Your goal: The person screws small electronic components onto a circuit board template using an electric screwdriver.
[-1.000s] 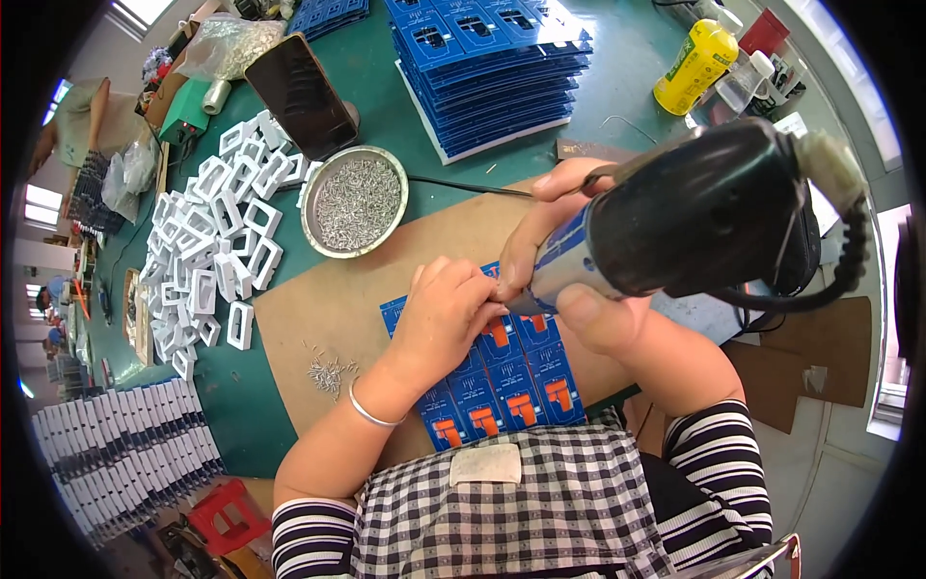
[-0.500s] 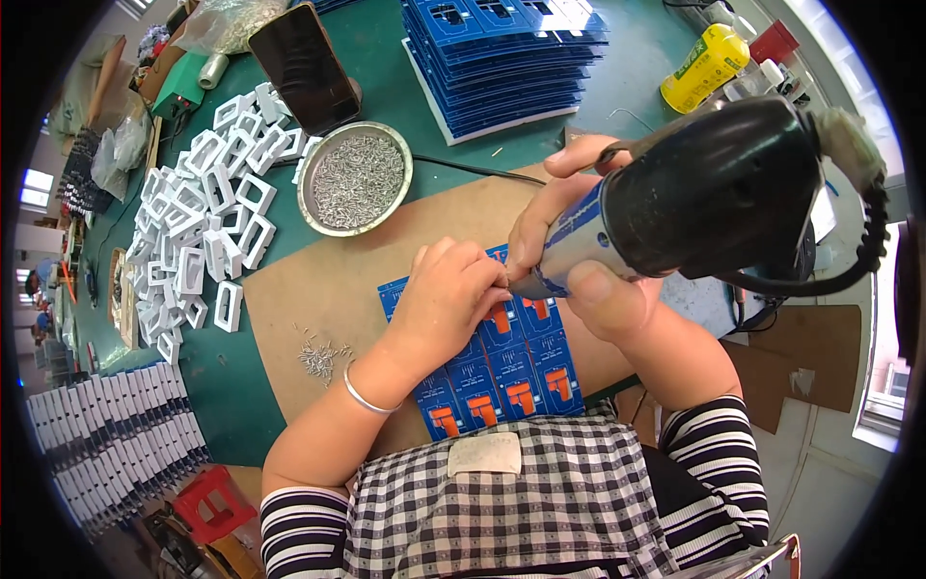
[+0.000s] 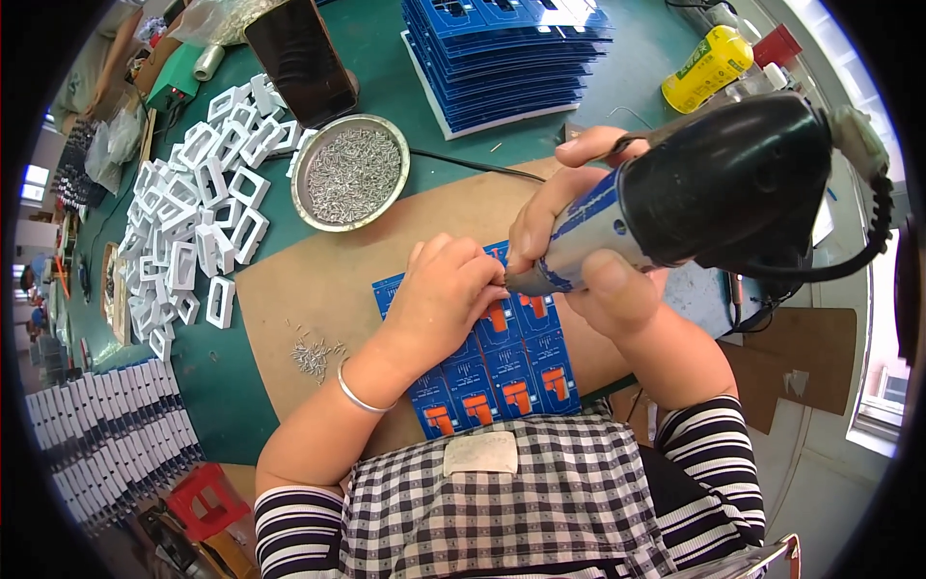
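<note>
My right hand (image 3: pixel 603 241) is wrapped round a black, silver and blue electric screwdriver (image 3: pixel 733 183), tilted with its nose down to the left. My left hand (image 3: pixel 446 299) reaches over a blue circuit board panel (image 3: pixel 449 391) with orange parts (image 3: pixel 516 397) on it. Thumb and fingertips of that hand are pinched together at the screwdriver's nose. Whatever they pinch is too small and hidden to name. The tip of the screwdriver is covered by the fingers, so its contact with the panel cannot be seen.
Brown board (image 3: pixel 289 280) lies under the panel, with a small heap of loose screws (image 3: pixel 312 357) on it. Beyond are a metal bowl (image 3: pixel 397 198) of screws, white plastic frames (image 3: pixel 220 302), a phone (image 3: pixel 304 63), stacked blue panels (image 3: pixel 511 87) and a yellow bottle (image 3: pixel 707 69).
The screwdriver and my right hand have shifted slightly to the right. My left hand keeps its pinch at the nose. The whole view has drifted a little.
</note>
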{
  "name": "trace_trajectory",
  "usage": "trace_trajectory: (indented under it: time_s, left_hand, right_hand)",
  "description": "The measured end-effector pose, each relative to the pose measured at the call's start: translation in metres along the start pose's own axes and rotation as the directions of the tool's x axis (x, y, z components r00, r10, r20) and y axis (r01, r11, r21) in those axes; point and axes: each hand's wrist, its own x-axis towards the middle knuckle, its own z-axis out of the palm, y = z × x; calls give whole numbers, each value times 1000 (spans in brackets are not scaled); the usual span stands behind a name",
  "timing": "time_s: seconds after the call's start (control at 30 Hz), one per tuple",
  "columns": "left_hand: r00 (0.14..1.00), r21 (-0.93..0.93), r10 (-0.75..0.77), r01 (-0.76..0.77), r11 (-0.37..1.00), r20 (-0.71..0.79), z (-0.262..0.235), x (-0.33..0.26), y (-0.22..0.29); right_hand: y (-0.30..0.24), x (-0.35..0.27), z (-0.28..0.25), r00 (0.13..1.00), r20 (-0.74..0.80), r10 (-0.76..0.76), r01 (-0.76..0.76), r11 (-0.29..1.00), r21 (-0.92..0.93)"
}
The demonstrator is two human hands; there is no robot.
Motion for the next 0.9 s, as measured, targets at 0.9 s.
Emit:
trace_trajectory:
  time_s: [0.9]
  left_hand:
    - [999,-107,11,-7,994,42,7,1,-12]
  right_hand:
    - [5,9,6,997,-44,63,-67,994,-82]
